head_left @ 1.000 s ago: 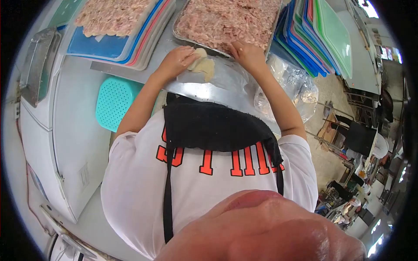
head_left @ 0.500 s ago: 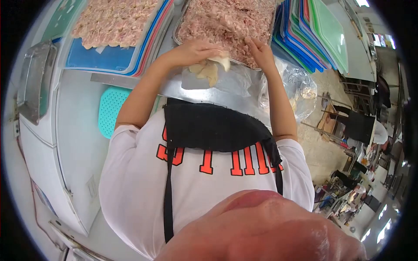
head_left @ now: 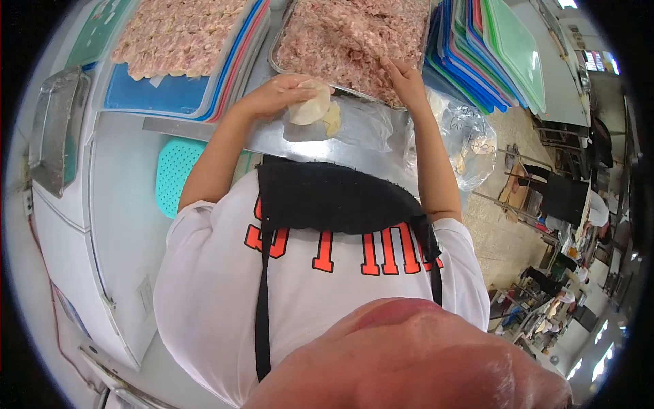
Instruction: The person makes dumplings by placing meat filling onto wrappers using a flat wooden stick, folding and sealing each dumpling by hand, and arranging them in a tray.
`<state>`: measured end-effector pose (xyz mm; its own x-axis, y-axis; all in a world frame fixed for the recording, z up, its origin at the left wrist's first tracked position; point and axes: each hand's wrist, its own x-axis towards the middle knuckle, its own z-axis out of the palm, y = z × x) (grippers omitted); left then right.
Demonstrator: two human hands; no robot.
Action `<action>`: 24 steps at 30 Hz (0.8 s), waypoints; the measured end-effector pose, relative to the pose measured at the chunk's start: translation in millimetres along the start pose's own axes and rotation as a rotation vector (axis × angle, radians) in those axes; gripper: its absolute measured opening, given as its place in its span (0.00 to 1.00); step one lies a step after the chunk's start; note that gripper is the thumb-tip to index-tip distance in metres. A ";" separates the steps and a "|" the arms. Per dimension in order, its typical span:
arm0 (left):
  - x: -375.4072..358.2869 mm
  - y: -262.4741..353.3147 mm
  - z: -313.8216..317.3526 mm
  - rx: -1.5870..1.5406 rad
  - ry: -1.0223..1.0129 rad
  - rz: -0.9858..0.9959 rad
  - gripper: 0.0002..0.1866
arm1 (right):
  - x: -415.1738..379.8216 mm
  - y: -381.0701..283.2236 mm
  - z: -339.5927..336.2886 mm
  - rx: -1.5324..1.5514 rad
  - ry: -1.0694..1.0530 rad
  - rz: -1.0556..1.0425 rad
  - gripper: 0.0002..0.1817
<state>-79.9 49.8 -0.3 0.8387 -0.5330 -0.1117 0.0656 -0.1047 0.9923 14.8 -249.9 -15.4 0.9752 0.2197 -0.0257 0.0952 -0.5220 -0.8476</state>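
At the meat tray (head_left: pixel 279 58), the left hand (head_left: pixel 272 95) cupped a wrapper (head_left: pixel 310 109) while the right hand (head_left: pixel 403 80), fingers loosely bent, touched the filling (head_left: pixel 347 34); the filling step seemed in hand, calling next for a small pinch of meat.

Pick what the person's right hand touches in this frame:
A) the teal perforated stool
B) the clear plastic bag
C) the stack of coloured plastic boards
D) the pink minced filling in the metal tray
D: the right hand rests its fingertips on the pink minced filling in the metal tray, while the left hand holds a pale round dough wrapper.
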 end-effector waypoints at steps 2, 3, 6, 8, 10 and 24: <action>-5.2 -12.7 -5.9 -0.061 -0.011 -0.046 0.16 | -0.6 -13.2 4.0 -0.031 -0.015 -0.002 0.19; -4.7 -19.4 -6.2 -0.061 -0.005 -0.048 0.16 | -1.1 -21.0 5.2 -0.062 -0.022 -0.002 0.19; 6.4 -27.6 -8.5 -0.133 0.375 -0.038 0.18 | 7.5 -16.3 10.1 0.100 -0.067 0.035 0.19; 28.5 -6.2 0.2 -0.941 0.580 0.137 0.19 | -2.3 -44.5 8.7 0.195 -0.078 0.025 0.18; 43.1 29.0 8.6 -1.009 0.561 0.193 0.20 | -8.2 -59.7 7.9 0.287 -0.090 0.016 0.18; 113.4 4.2 -5.3 -1.313 0.702 0.332 0.33 | -33.6 -63.1 -45.9 -0.691 0.094 -0.353 0.15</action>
<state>18.4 -6.7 -8.5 0.9659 0.1517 -0.2097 -0.0701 0.9332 0.3525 -14.8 -262.1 63.3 0.8740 0.4134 0.2554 0.4755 -0.8361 -0.2737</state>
